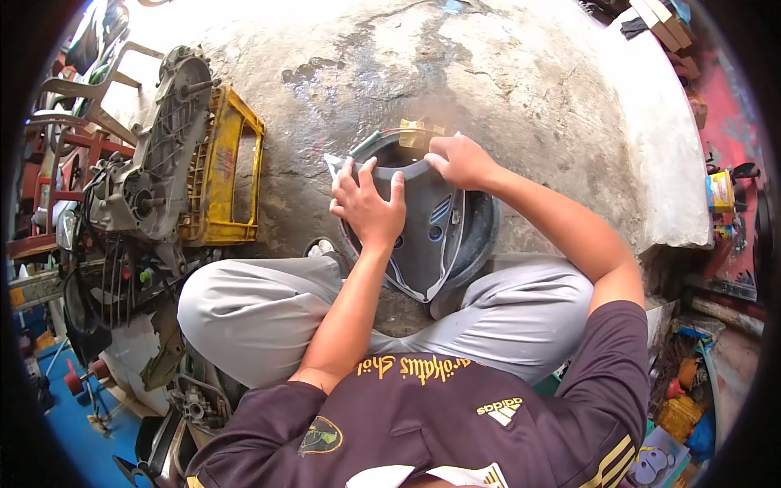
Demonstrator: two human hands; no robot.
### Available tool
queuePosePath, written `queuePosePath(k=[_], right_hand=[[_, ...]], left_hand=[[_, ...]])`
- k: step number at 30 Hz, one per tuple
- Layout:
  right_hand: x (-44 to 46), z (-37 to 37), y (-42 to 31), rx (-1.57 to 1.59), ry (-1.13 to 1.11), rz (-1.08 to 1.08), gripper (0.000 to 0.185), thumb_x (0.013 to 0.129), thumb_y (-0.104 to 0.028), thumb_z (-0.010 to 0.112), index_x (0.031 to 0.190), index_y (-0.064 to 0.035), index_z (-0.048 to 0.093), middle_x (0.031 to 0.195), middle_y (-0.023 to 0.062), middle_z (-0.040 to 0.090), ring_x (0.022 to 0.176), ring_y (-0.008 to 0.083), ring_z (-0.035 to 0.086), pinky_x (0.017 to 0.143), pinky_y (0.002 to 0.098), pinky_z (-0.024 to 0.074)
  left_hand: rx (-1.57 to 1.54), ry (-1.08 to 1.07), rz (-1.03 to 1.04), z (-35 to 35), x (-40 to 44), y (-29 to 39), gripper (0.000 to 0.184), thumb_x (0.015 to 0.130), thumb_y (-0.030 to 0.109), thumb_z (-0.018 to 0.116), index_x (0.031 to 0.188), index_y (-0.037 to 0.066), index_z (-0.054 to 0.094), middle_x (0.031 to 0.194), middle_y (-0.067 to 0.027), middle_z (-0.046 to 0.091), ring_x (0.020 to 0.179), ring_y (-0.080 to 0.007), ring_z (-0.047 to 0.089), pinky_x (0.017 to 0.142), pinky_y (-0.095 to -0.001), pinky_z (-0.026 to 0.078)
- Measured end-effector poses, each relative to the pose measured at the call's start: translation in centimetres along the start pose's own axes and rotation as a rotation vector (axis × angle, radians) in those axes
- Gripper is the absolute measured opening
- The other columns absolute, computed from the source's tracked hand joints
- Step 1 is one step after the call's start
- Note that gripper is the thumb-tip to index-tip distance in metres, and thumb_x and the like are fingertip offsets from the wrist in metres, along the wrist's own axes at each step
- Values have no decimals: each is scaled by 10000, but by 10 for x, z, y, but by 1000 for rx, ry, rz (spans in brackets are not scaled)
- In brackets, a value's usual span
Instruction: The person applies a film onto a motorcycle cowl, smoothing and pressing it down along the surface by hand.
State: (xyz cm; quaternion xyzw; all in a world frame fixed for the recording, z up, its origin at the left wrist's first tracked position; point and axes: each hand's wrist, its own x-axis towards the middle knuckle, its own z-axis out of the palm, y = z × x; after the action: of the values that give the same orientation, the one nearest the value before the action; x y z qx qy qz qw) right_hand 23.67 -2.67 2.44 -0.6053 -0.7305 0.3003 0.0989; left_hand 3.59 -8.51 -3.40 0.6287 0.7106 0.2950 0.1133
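A dark grey, pointed plastic vehicle body panel [419, 232] leans between my knees, its narrow tip toward me. Spread over its upper left part is my left hand [370, 199], fingers apart and fingertips near the top edge. My right hand [462, 161] is closed at the upper right edge, with thumb and fingers pinching the panel there; its far-side fingers are partly hidden. Just beyond lies a blurred yellowish piece [419, 133], and a thin reddish strand runs from it to a teal tube-like part [366, 145]. A round black basin or tyre [486, 228] sits behind the panel.
A yellow crate [252, 171] stands at left beside a greasy engine casing [167, 138]. Wet stains mark the concrete floor [521, 89]. At right are a pale ledge [671, 187] and cluttered parts, including a yellow-labelled can [719, 191].
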Motion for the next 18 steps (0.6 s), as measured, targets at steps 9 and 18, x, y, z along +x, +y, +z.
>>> queuePosePath(k=[9, 18], right_hand=[[-11, 19, -42, -53, -108, -99, 287, 989, -334, 658, 997, -50, 701, 957, 221, 744, 932, 456, 714, 819, 556, 552], [9, -4, 5, -68, -42, 38, 261, 976, -305, 659, 967, -50, 715, 967, 216, 744, 972, 428, 712, 854, 530, 550]], left_hand=[[-6, 18, 24, 2, 0, -4, 449, 969, 420, 664, 1357, 196, 650, 1542, -148, 481, 1456, -375, 366, 1127, -610, 252], [-25, 27, 2, 0, -1, 0, 433, 966, 409, 669, 1349, 207, 669, 1548, -120, 496, 1461, -355, 380, 1140, -619, 246]])
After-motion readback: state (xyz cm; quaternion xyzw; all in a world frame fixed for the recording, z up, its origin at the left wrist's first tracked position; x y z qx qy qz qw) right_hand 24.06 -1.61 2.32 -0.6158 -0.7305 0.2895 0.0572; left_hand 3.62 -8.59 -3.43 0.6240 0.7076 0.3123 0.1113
